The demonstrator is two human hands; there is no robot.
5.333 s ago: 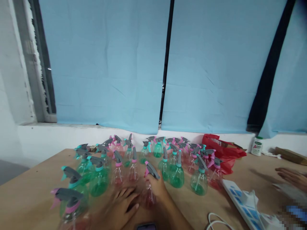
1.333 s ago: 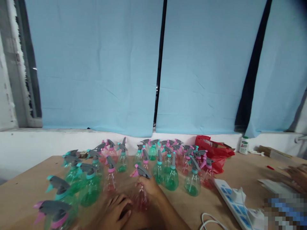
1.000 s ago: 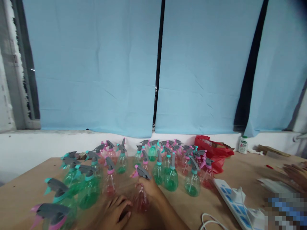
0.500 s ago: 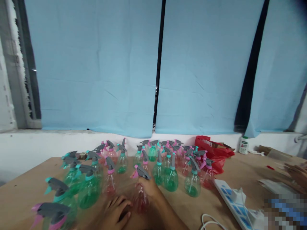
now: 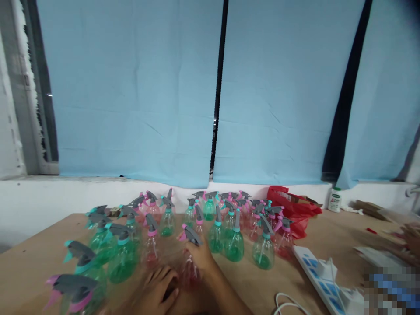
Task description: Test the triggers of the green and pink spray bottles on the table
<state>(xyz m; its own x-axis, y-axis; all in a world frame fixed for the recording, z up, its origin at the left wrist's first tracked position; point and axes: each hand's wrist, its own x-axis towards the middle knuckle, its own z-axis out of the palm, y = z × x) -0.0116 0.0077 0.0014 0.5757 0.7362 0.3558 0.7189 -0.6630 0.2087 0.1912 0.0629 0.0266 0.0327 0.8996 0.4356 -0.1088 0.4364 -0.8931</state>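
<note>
A clear spray bottle (image 5: 190, 271) with a pink collar, grey trigger head and reddish bottom stands before me. My right hand (image 5: 199, 254) is wrapped round its neck, just below the grey head. To its left, my left hand (image 5: 161, 286) is low over the table with fingers bent and thumb apart; I see nothing in it. Close by are a pink-collared spray bottle (image 5: 152, 245) and a green spray bottle (image 5: 122, 260). Another green spray bottle (image 5: 234, 245) stands beyond my right hand. The bottle's lower end is partly blurred.
Several pink and green spray bottles (image 5: 210, 209) crowd the back of the brown table (image 5: 36, 245). A pink-and-grey spray head (image 5: 77, 291) is at near left. On the right are a white power strip (image 5: 316, 280), a red plastic bag (image 5: 297, 221), a white bottle (image 5: 334, 201) and another person's blurred hand (image 5: 411, 236).
The spray bottle and my right hand have shifted slightly left. My left hand stays nearly where it was. The other person's hand at the right edge has moved.
</note>
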